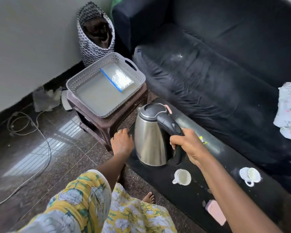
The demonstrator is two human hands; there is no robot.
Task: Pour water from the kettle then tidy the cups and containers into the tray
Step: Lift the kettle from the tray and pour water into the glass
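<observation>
A steel kettle (149, 135) with a black lid and handle stands upright on a low black table (225, 157). My right hand (186, 143) is wrapped around its handle. My left hand (122, 142) rests at the table's left edge beside the kettle, fingers bent, holding nothing I can see. A white cup (182, 177) stands upright in front of the kettle. Another white cup (250, 174) lies on its side further right. A pink container (215, 211) lies near the table's front edge, partly hidden by my right arm. The grey perforated tray (84, 78) sits on a brown stool.
Inside the tray lies a clear zip bag with a blue strip (117, 79). A dark sofa (217, 64) runs behind the table, with a pale cloth (289, 111) on it. A patterned basket (95, 34) stands in the corner. Cables (40, 132) trail over the glossy floor.
</observation>
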